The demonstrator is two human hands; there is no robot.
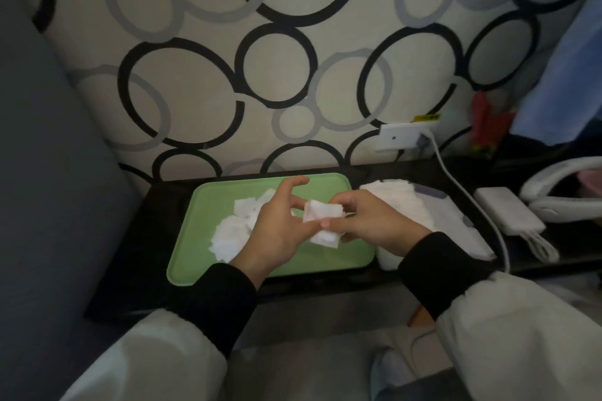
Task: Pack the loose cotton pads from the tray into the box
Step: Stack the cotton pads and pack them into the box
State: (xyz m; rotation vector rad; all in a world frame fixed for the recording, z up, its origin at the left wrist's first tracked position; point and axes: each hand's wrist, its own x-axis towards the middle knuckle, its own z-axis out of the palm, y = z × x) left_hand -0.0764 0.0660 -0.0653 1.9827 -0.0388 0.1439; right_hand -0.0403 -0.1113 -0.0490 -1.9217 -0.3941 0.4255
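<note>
Black cuffs and pale grey sleeves fill the bottom of the frame, one on each side. Just past them, in the middle of the frame, I see the left hand (277, 231) and the right hand (374, 221) close together above the green tray (325, 257). The right hand's fingers (350, 202) are pinched on a small stack of white cotton pads (322, 218). The left hand's fingers (294, 184) are spread apart, and its thumb touches the low edge of that stack.

Under the left hand, more loose pads (228, 238) lie in a heap on the left half of the tray. The tray sits on a dark surface (130, 238).

Just right of the tray is the box (456, 225), with a row of white pads showing at its far end. It is partly hidden by the right hand.

Farther right, a white cable (462, 192) runs up to a wall socket (399, 137). Behind it all is a wall with black and grey rings (277, 65).
</note>
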